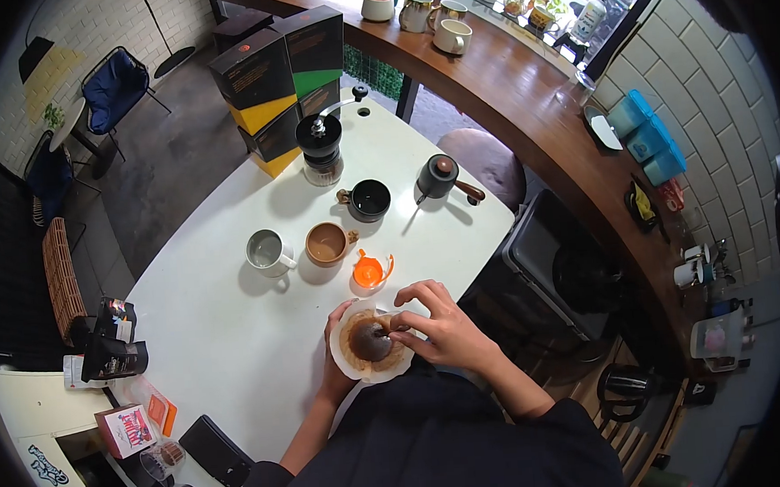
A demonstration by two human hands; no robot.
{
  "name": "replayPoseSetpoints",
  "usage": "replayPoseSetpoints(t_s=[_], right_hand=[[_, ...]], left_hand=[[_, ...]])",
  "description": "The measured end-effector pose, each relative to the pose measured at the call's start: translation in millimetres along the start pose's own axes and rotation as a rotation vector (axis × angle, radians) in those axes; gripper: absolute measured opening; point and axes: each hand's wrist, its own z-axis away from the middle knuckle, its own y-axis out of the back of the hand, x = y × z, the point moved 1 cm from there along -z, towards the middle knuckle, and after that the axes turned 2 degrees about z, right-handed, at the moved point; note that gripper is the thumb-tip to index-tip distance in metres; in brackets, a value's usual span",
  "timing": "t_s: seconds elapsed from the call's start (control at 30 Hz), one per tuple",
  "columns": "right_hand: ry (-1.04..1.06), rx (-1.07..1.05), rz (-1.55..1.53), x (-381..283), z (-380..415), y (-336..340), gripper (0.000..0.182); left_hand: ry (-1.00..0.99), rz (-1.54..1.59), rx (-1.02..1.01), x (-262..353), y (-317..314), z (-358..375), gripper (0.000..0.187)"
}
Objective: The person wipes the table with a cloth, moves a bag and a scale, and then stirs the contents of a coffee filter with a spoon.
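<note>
Close to my body, my left hand [334,336] is wrapped round the side of a white paper coffee filter [399,364]. Wet-looking brown coffee [369,343] lies inside the filter. Over its opening, my right hand [440,326] has thumb and fingers pinched together on something small and dark that I cannot make out. Just beyond stands an orange coffee dripper [368,271]. Farther up the table are a grey mug [267,251], a brown cup [326,245] and a black cup [370,201].
A hand coffee grinder [321,146] and a dark gooseneck kettle [439,177] stand at the far side, near stacked black boxes [253,71]. Coffee bags [115,345] and a dark tablet-like slab [214,452] lie at left. A curved wooden counter [524,101] with mugs runs along the right.
</note>
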Motion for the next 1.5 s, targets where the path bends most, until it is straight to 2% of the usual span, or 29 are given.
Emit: replayPoseSetpoints(t_s=[0.2, 0.27, 0.33, 0.63, 0.87, 1.0, 1.1, 1.3, 1.4, 1.5], right_hand=[[0.041, -0.042, 0.029, -7, 0, 0, 0.021], [0.049, -0.042, 0.037, -9, 0, 2, 0.020], [0.058, -0.043, 0.043, -12, 0, 5, 0.020], [0.115, 0.096, 0.096, -19, 7, 8, 0.015], [0.092, 0.041, 0.123, -24, 14, -7, 0.017], [0.116, -0.010, 0.103, -34, 20, -13, 0.020], [0.114, 0.018, 0.131, -37, 23, -11, 0.020], [0.119, 0.093, 0.108, -41, 30, -2, 0.019], [0.122, 0.075, 0.066, -36, 30, -7, 0.020], [0.137, 0.100, 0.146, -30, 29, -9, 0.020]], left_hand=[[-0.034, 0.010, -0.008, -3, -2, -2, 0.096], [0.049, 0.124, -0.006, -1, -3, 0, 0.094], [0.040, 0.107, 0.001, 0, -3, 1, 0.093], [-0.051, 0.024, 0.039, 9, -4, 3, 0.086], [0.001, 0.108, 0.031, 15, -7, 2, 0.085], [-0.026, 0.104, 0.030, -4, -8, 3, 0.085], [-0.075, 0.051, 0.029, -5, -9, 0, 0.087], [-0.021, 0.032, 0.054, -3, -10, 7, 0.085], [-0.052, 0.050, 0.114, -11, -13, 11, 0.078], [-0.056, -0.083, 0.055, -1, -11, 6, 0.070]])
